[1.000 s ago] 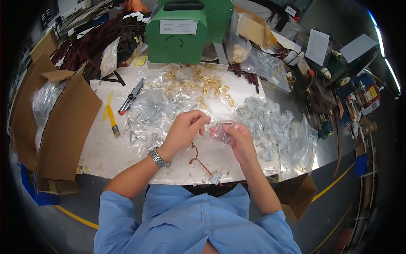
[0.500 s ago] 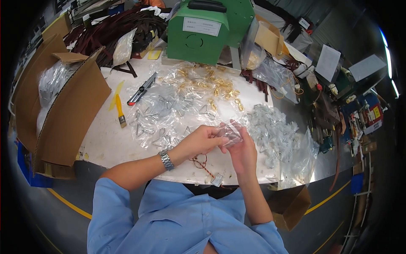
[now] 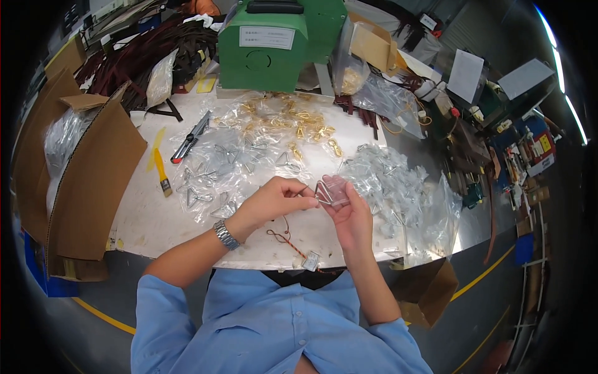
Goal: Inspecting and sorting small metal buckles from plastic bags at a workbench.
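Over the front of the white table, my left hand (image 3: 277,201) pinches a silver triangular metal ring (image 3: 321,194) between thumb and fingers. My right hand (image 3: 354,219) is closed around a small clear plastic bag (image 3: 337,188), palm turned up. Ring and bag meet between the hands; I cannot tell whether the ring is partly inside. Beyond my left hand lie several bagged silver triangular rings (image 3: 198,197). To the right of my right hand spreads a pile of silver pieces in clear bags (image 3: 386,177).
Gold-coloured hardware in clear bags (image 3: 299,118) lies before a green machine (image 3: 265,59). A box cutter (image 3: 192,138) and yellow-handled brush (image 3: 162,173) lie at left, beside an open cardboard box (image 3: 93,181). An orange cord with a tag (image 3: 310,260) sits at the front edge.
The triangular ring now shows between my hands, where only clear plastic showed before. My left hand has drawn slightly left. The whole view has shifted a little.
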Available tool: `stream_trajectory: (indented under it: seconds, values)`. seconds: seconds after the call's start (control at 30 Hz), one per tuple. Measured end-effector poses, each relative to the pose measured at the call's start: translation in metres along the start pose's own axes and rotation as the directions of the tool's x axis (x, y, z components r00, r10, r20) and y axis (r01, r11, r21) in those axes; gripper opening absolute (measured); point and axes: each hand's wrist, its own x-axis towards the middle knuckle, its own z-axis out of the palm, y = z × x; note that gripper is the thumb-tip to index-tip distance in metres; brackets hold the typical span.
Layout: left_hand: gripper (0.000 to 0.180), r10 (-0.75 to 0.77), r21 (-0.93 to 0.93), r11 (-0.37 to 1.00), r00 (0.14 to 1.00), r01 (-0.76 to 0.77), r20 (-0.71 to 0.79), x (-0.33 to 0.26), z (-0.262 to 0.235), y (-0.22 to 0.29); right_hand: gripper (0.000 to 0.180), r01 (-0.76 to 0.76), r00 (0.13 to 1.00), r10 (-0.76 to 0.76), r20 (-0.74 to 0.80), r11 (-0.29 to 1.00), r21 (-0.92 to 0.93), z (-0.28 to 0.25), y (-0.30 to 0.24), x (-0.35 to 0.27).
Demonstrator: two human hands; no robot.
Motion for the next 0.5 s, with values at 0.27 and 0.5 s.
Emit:
stream_trajectory:
  seconds: [0.27,0.5]
  values:
    - [0.022,-0.030,-0.062,0.998,0.985,0.020,-0.170,-0.008,0.010,0.019,0.043,-0.047,0.997,0.049,-0.054,0.998,0.045,-0.001,0.004,-0.002]
    - [0.018,0.042,-0.035,0.998,0.976,-0.050,-0.215,-0.010,0.012,0.012,0.045,-0.047,0.999,0.047,0.003,0.999,0.016,0.017,0.011,-0.007]
